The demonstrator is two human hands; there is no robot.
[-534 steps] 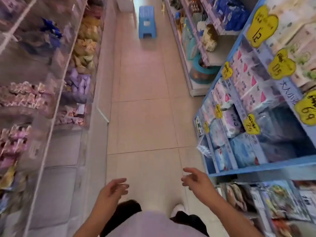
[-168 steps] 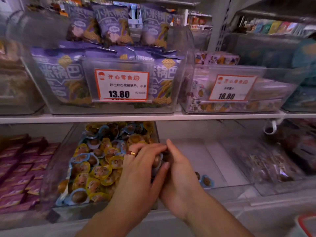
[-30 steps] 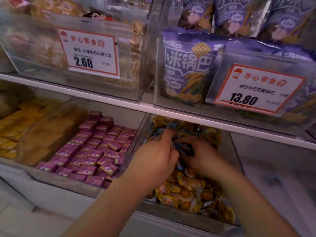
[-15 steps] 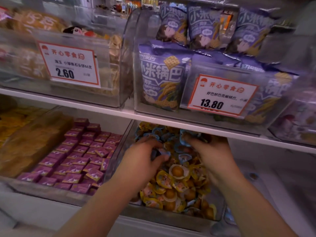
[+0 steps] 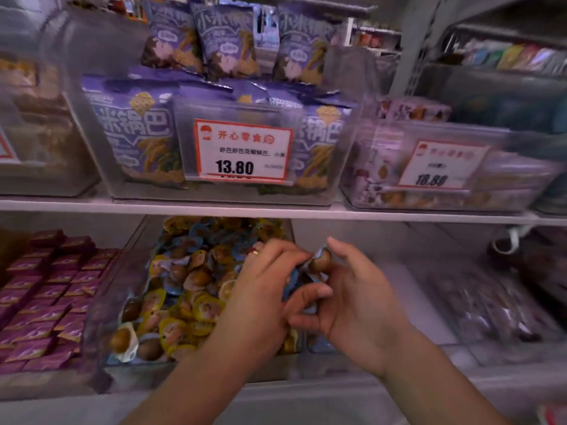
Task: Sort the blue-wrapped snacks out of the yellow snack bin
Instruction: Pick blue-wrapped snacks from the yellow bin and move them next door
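Blue-wrapped snacks (image 5: 317, 261) are pinched between left hand (image 5: 260, 299) and right hand (image 5: 356, 305) at the right wall of the yellow snack bin (image 5: 190, 289). The price tag (image 5: 244, 150) above is read "13.80".

Place: snack shop aisle
Evidence: white red-bordered price card "13.80" (image 5: 243, 150); clear plastic bins (image 5: 73, 87) of purple snack bags (image 5: 135, 130) on white shelf (image 5: 276, 211)

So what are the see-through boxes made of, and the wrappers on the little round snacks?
The snack bin looks like clear hard plastic: you see the snacks through its shiny, stiff wall. The blue-wrapped snack pinched by the right hand seems wrapped in thin glossy film, probably plastic, crinkled at the edge.
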